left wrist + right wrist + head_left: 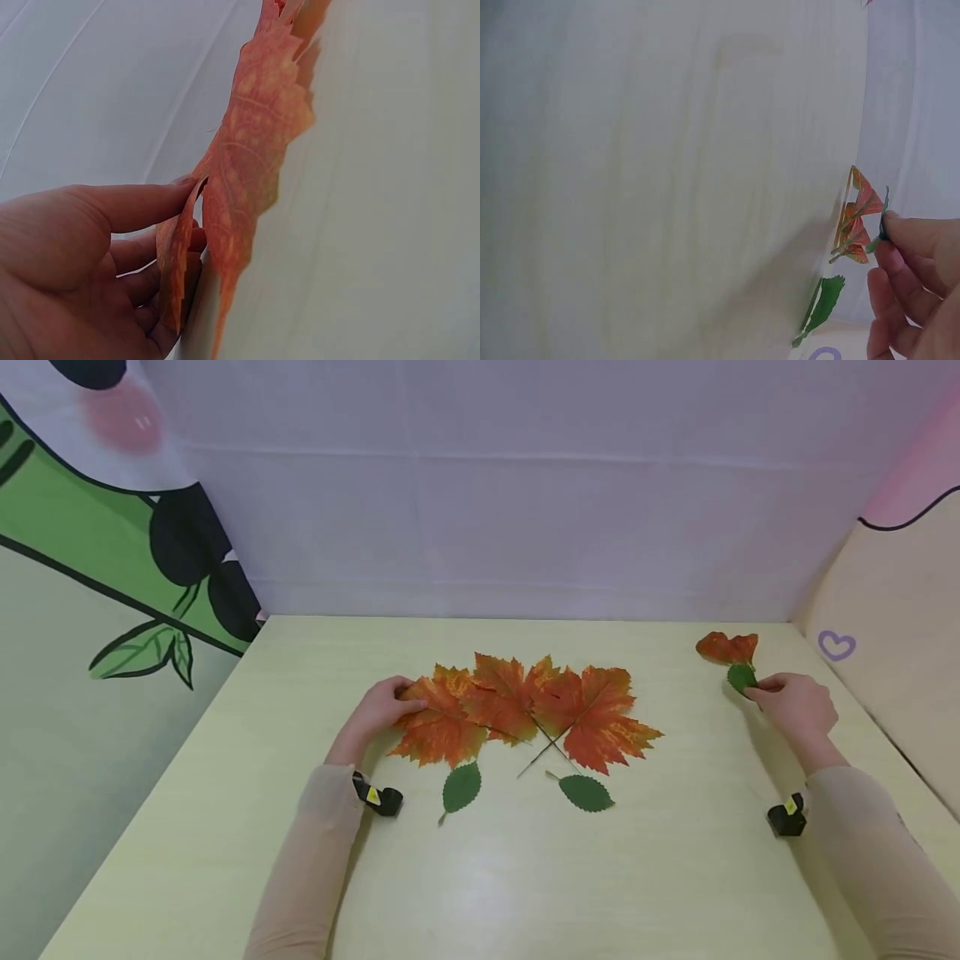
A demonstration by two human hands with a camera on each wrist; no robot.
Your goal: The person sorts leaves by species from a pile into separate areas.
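My left hand (381,706) pinches the edge of the leftmost orange maple leaf (442,727) between thumb and fingers. In the left wrist view this leaf (251,142) stands partly raised and bent at the thumb. It overlaps more orange maple leaves (600,693) whose thin stems cross. At the right, my right hand (797,702) holds a small green leaf (742,677) by thumb and fingertips. Just beyond it lie small orange leaves (727,647). The right wrist view shows another green leaf (825,304) close to the table surface, below the fingers.
Two green serrated leaves, one at the left (461,787) and one at the right (587,793), lie in front of the maple leaves. The pale table (525,885) meets a lilac cloth backdrop (525,527) at its far edge. Printed panels flank both sides.
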